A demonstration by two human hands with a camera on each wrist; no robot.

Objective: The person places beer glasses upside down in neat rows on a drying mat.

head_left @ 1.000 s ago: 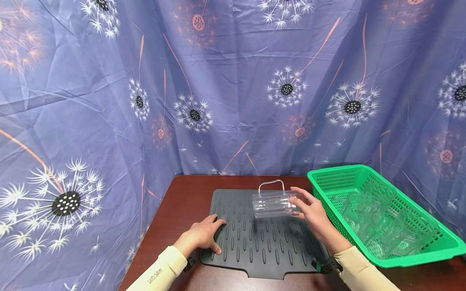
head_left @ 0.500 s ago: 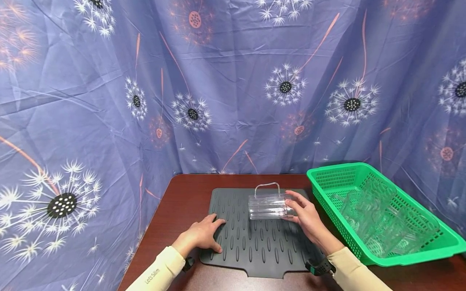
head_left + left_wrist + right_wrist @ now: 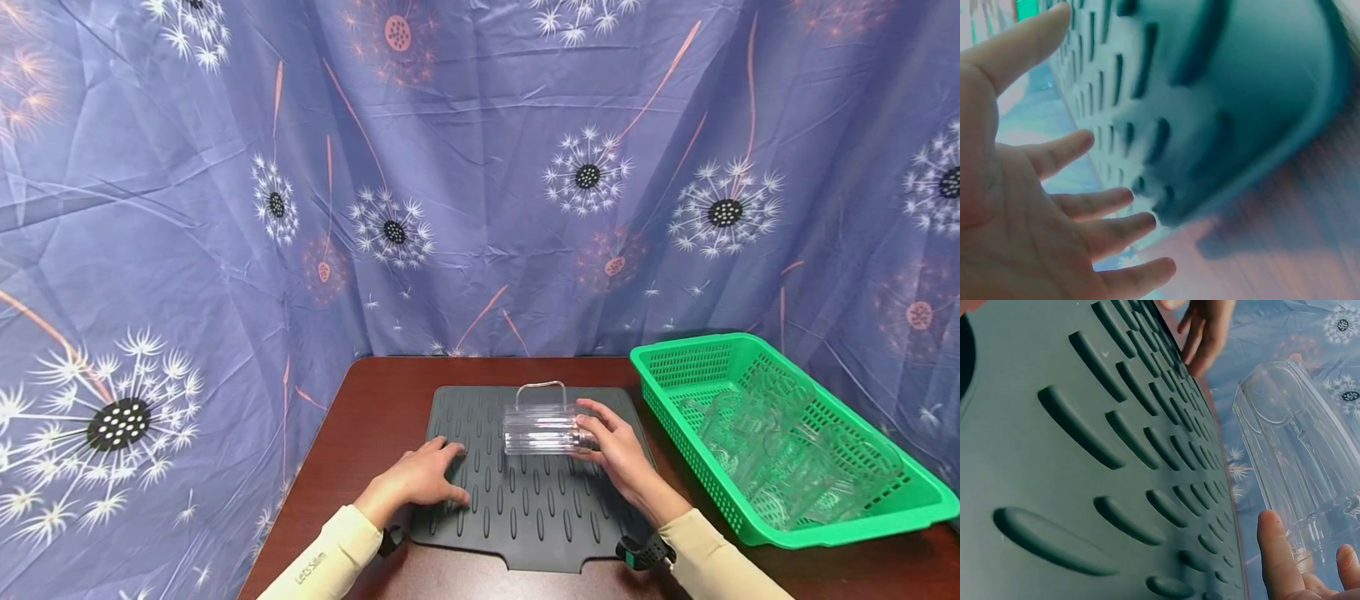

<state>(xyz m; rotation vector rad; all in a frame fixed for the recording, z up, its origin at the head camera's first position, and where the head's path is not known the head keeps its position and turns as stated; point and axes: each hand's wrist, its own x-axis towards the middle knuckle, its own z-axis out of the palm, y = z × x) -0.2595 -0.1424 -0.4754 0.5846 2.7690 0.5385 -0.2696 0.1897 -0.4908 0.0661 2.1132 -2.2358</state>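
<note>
A clear ribbed glass mug [image 3: 542,431] lies on its side in the air above the black drying mat [image 3: 517,525], its handle pointing up toward the back. My right hand [image 3: 621,450] grips it by its right end. In the right wrist view, the mug [image 3: 1300,444] extends away from the thumb and fingertips. Over the mat's left edge is my left hand [image 3: 420,477], with nothing in it. Its fingers are spread and fairly straight in the left wrist view, where the ridged mat [image 3: 1260,75] lies beyond the fingertips.
A green plastic basket [image 3: 686,454] stands on the right, with several clear glass mugs [image 3: 787,450] heaped inside. The mat lies on a dark red-brown table [image 3: 360,417]. Behind and to the left hangs a blue dandelion-print curtain [image 3: 480,208].
My right hand has carried the mug a little to the left and slightly down over the mat. The left hand has stayed almost in place, and the head view has shifted slightly.
</note>
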